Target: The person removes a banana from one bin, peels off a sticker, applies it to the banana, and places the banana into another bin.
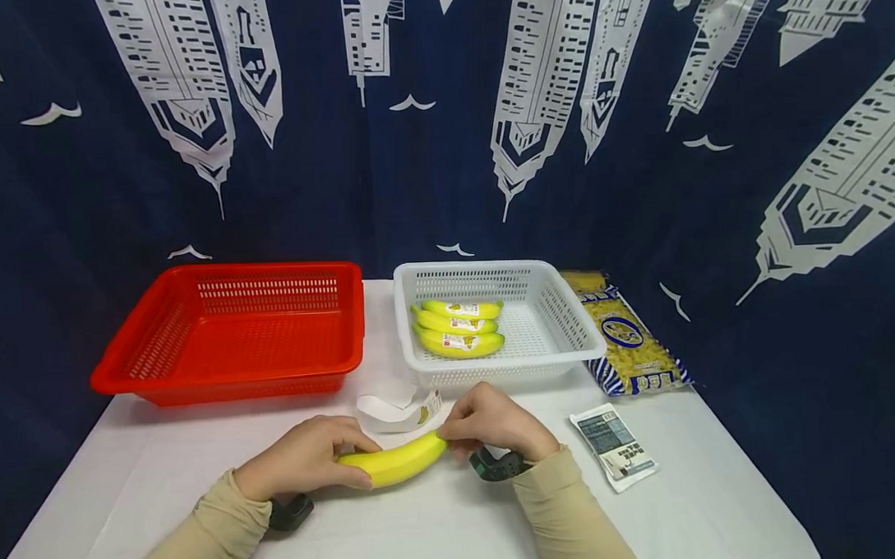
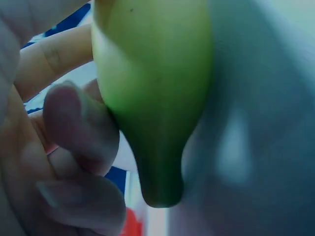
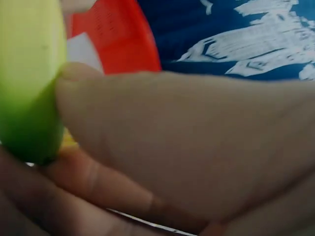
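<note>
Low over the white table, a yellow banana point(image 1: 400, 462) lies sideways between both hands. The left hand point(image 1: 309, 459) holds its left end, thumb in front and fingers behind; a green stem point(image 2: 160, 177) shows in the left wrist view. At the other end, the right hand point(image 1: 500, 422) pinches the greenish tip point(image 3: 32, 132) between thumb and fingers. Just behind the banana lies a curled white paper strip point(image 1: 381, 413) with a printed label. Several labelled bananas point(image 1: 460, 345) sit side by side in the white basket point(image 1: 509, 361).
A red basket point(image 1: 273, 384) stands at the back left, beside the white one. To the right lie a yellow-and-blue food bag point(image 1: 630, 339) and a small printed packet point(image 1: 614, 446). A dark blue patterned curtain point(image 1: 429, 173) hangs behind the table.
</note>
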`<state>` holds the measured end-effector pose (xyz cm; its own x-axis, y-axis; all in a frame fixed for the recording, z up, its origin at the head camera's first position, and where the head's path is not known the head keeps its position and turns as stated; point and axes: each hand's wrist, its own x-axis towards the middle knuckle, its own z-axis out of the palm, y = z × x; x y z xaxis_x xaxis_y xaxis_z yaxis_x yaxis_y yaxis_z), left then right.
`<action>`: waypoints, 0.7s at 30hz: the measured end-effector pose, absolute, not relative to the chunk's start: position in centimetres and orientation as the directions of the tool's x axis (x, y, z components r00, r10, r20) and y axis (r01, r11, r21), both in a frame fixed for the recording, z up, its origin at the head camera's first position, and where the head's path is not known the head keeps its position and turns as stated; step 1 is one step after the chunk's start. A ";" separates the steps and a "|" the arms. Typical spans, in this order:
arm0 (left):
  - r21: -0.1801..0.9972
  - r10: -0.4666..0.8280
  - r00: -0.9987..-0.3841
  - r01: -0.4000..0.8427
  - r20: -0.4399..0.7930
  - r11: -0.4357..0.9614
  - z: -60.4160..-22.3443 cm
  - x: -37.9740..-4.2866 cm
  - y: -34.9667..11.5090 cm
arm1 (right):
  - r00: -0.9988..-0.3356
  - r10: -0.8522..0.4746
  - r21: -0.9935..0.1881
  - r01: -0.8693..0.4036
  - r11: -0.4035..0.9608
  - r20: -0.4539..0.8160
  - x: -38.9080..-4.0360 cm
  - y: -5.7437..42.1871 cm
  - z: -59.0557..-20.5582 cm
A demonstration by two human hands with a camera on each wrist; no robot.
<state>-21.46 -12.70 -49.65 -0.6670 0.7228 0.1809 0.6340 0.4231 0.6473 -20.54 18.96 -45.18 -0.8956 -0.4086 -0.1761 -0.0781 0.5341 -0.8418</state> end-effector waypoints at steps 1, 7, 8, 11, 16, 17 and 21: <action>0.626 0.727 -0.664 0.645 0.175 0.438 -49.8 -21.5 -12.6 | -0.892 -0.410 -0.839 -0.068 0.540 -0.191 -20.6 19.0 -45.4; 0.540 0.742 -0.646 0.695 0.179 0.475 -50.0 -21.3 -12.1 | -0.880 -0.423 -0.788 -0.101 0.608 -0.214 -21.0 19.2 -46.8; 0.541 0.740 -0.649 0.693 0.178 0.477 -50.1 -21.3 -12.1 | -0.883 -0.421 -0.778 -0.112 0.619 -0.208 -21.0 19.2 -47.0; 0.545 0.731 -0.658 0.685 0.179 0.483 -50.1 -21.3 -12.2 | -0.896 -0.410 -0.767 -0.143 0.626 -0.168 -21.2 18.9 -47.3; 0.539 0.719 -0.667 0.685 0.196 0.489 -50.2 -21.1 -12.3 | -0.908 -0.395 -0.735 -0.364 0.572 0.142 -21.6 17.9 -48.1; 0.534 0.717 -0.666 0.690 0.203 0.489 -50.3 -21.0 -12.3 | -0.892 -0.390 -0.707 -0.427 0.564 0.228 -21.6 17.7 -48.3; 0.502 0.717 -0.660 0.709 0.226 0.494 -50.2 -21.0 -12.1 | -0.807 -0.409 -0.587 -0.591 0.554 0.426 -21.7 17.0 -48.6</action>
<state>-21.02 -12.14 -50.24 -0.6596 0.7167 0.2265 0.7095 0.4942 0.5024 -21.67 17.00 -48.61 -0.8068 -0.4094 0.4260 -0.5909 0.5538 -0.5867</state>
